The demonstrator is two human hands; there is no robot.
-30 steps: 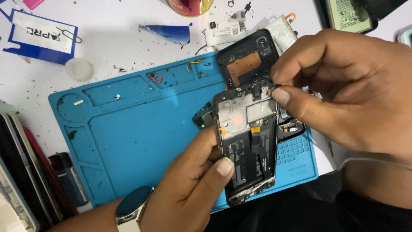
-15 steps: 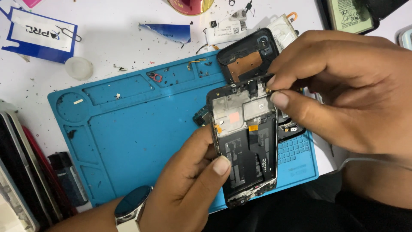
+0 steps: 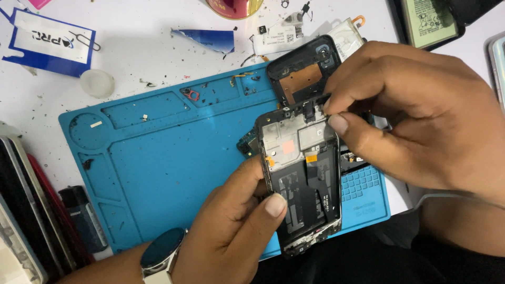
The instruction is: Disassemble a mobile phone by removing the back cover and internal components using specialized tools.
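My left hand (image 3: 236, 226) grips the lower left side of an opened black phone frame (image 3: 302, 179), thumb pressed on its dark inner face, and holds it tilted above a blue repair mat (image 3: 173, 158). My right hand (image 3: 415, 115) pinches at the frame's top right corner with thumb and forefinger; whatever small part sits between the fingertips is hidden. A black rear cover (image 3: 300, 73) lies just behind the frame on the mat's far edge. A watch is on my left wrist.
A small circuit board (image 3: 247, 144) peeks out left of the frame. On the white table lie a blue-and-white card (image 3: 50, 44), a translucent cap (image 3: 97, 83), a blue scrap (image 3: 205, 39), small parts and debris. Stacked phones (image 3: 26, 210) sit at left.
The phone frame has shifted slightly left and down in my left hand. My right fingers stay at its top right corner.
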